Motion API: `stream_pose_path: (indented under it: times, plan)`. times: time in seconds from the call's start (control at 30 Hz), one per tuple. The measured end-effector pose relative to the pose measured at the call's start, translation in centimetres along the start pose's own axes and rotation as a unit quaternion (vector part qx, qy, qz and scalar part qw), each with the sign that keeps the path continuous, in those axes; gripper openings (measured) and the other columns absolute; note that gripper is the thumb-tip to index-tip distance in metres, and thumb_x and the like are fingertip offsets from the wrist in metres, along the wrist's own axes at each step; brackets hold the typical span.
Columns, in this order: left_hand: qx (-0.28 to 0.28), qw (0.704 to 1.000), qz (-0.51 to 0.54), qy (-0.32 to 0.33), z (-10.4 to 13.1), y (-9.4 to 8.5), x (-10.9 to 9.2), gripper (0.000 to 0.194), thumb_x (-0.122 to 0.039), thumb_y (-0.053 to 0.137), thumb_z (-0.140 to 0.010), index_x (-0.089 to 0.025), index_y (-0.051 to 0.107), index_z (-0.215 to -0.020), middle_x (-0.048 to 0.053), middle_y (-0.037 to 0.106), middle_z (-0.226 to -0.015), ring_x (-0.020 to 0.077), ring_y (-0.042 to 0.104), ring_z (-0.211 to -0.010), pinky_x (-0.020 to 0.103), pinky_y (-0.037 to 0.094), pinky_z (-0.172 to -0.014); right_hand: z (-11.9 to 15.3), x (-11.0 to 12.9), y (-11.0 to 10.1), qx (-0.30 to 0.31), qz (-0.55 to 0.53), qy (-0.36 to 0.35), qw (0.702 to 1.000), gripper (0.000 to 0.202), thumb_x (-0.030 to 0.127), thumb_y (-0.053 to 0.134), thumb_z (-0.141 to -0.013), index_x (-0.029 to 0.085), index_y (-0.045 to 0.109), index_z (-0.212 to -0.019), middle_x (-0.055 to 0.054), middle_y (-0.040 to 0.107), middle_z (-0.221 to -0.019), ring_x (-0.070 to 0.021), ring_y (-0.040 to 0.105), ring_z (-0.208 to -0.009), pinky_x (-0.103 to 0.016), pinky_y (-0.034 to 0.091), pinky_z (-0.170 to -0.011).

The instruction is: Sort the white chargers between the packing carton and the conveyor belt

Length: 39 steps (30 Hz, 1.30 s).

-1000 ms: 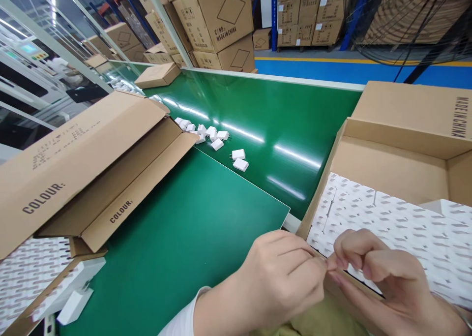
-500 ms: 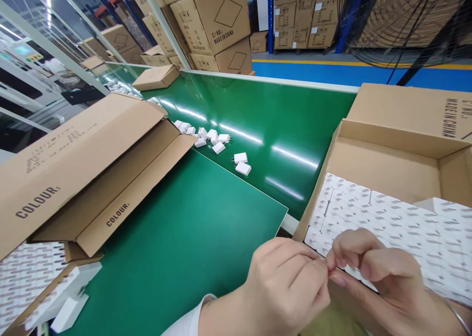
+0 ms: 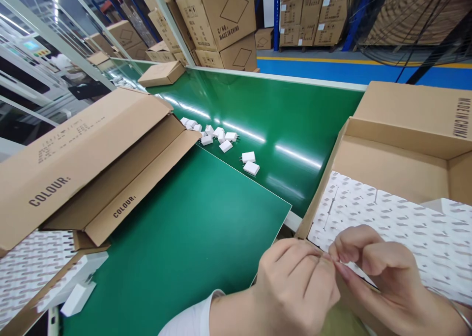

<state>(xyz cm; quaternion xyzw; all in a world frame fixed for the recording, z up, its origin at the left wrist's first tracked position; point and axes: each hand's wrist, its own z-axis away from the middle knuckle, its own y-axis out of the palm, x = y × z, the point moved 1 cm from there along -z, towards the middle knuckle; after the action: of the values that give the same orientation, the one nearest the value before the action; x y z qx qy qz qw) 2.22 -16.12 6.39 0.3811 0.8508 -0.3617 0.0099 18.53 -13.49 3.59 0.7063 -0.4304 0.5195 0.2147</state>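
Note:
My left hand (image 3: 297, 284) is curled closed at the lower right, its fingertips meeting those of my right hand (image 3: 385, 269). The right hand is bent in a pinch, thumb below and fingers above. Whatever sits between the fingertips is hidden or too small to make out. Both hands are over the near edge of an open cardboard box (image 3: 396, 164). White plug adapters (image 3: 394, 213) are packed in tight rows inside it, just behind my right hand. Loose white adapters with metal prongs, one of them nearest at hand (image 3: 251, 168), lie on the green conveyor belt (image 3: 236, 100).
To the left, another carton (image 3: 88, 149) with open flaps stands on the green work surface (image 3: 177, 237). More white adapters (image 3: 44, 257) fill the tray below it, and one adapter (image 3: 78, 298) lies beside. Stacked cartons (image 3: 217, 16) and a fan (image 3: 409, 21) are behind the belt.
The view has shifted slightly, so the cartons and loose adapters appear a little further right. Both hands stay together at the box edge with the fingertips still touching.

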Motion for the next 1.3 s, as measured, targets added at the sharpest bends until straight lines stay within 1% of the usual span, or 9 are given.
stream_pose_path:
  times: [0.17,0.3,0.37,0.63,0.8,0.93,1.13,1.23,1.3]
  plan:
    - [-0.027,0.999,0.013,-0.025,-0.2,0.2,0.1,0.011,-0.002,0.056,-0.072,-0.012,0.060,-0.069,0.000,0.066,-0.061,0.0109,0.064,-0.061,0.023,0.056,-0.060,-0.1,0.0,0.0,-0.025,0.005,0.011,1.000,0.042,-0.001,0.057,-0.077,0.030,0.038,-0.099,0.000,0.048,-0.087,-0.0163,0.056,-0.076,-0.030,0.054,-0.066]
    - [-0.019,0.998,0.028,-0.050,-0.4,0.2,0.2,0.014,-0.001,0.056,-0.072,-0.014,0.058,-0.066,-0.002,0.065,-0.059,0.0095,0.063,-0.059,0.021,0.055,-0.057,-0.1,0.1,0.3,-0.072,-0.010,0.019,0.997,0.031,0.009,0.061,-0.080,0.030,0.042,-0.094,0.000,0.051,-0.083,-0.0163,0.056,-0.072,-0.029,0.054,-0.062]
    - [-0.013,0.998,0.039,-0.056,-0.4,0.2,0.2,0.015,-0.002,0.055,-0.072,-0.015,0.057,-0.066,-0.002,0.065,-0.059,0.0091,0.063,-0.059,0.021,0.055,-0.057,-0.1,0.1,0.4,-0.079,-0.012,0.025,0.996,0.029,0.012,0.062,-0.080,0.029,0.042,-0.093,0.000,0.051,-0.082,-0.0162,0.056,-0.071,-0.029,0.054,-0.061]
    - [-0.013,0.996,0.057,-0.069,-0.5,0.1,0.3,0.015,-0.002,0.054,-0.071,-0.016,0.057,-0.067,-0.003,0.066,-0.061,0.0086,0.064,-0.059,0.020,0.055,-0.058,0.1,0.1,0.2,-0.057,-0.023,0.032,0.998,0.035,0.009,0.062,-0.080,0.030,0.041,-0.097,0.000,0.050,-0.085,-0.0166,0.055,-0.076,-0.031,0.055,-0.067]
    - [-0.006,0.994,0.071,-0.078,-0.4,0.0,0.4,0.012,-0.003,0.056,-0.071,-0.015,0.058,-0.069,-0.002,0.067,-0.063,0.0097,0.064,-0.062,0.021,0.055,-0.059,-0.3,-0.1,0.7,-0.087,-0.052,0.038,0.994,0.028,0.014,0.062,-0.082,0.030,0.044,-0.096,0.000,0.051,-0.084,-0.0167,0.057,-0.075,-0.029,0.054,-0.065]
    - [-0.018,0.997,0.050,-0.064,-0.1,0.3,0.3,0.013,-0.003,0.056,-0.072,-0.014,0.056,-0.067,-0.002,0.064,-0.060,0.0098,0.063,-0.060,0.022,0.054,-0.058,-0.4,-0.5,1.0,-0.105,-0.058,0.036,0.992,0.021,0.017,0.059,-0.085,0.030,0.045,-0.095,0.000,0.050,-0.081,-0.0161,0.054,-0.073,-0.028,0.053,-0.062]
    - [-0.031,0.999,0.018,-0.033,0.0,0.5,0.1,0.014,-0.002,0.056,-0.073,-0.013,0.057,-0.065,0.000,0.063,-0.058,0.0105,0.062,-0.059,0.022,0.054,-0.058,-0.2,-0.3,0.6,-0.077,-0.045,0.043,0.995,0.015,0.016,0.056,-0.087,0.028,0.047,-0.091,-0.002,0.051,-0.082,-0.0169,0.053,-0.074,-0.029,0.052,-0.062]
    - [-0.027,0.998,0.033,-0.048,-0.2,0.3,0.2,0.013,-0.001,0.057,-0.071,-0.012,0.057,-0.065,0.000,0.064,-0.059,0.0104,0.062,-0.059,0.022,0.054,-0.058,-0.3,-0.1,0.6,-0.056,-0.047,0.050,0.996,0.018,0.014,0.056,-0.086,0.028,0.047,-0.091,-0.001,0.050,-0.082,-0.0173,0.053,-0.074,-0.029,0.052,-0.063]
    - [-0.018,0.997,0.040,-0.058,-0.3,0.1,0.3,0.013,-0.001,0.059,-0.069,-0.012,0.057,-0.065,-0.001,0.064,-0.059,0.0102,0.062,-0.060,0.022,0.054,-0.059,-0.3,0.0,0.7,-0.065,-0.063,0.057,0.994,0.020,0.012,0.054,-0.086,0.029,0.045,-0.091,-0.001,0.049,-0.083,-0.0170,0.053,-0.073,-0.029,0.051,-0.062]
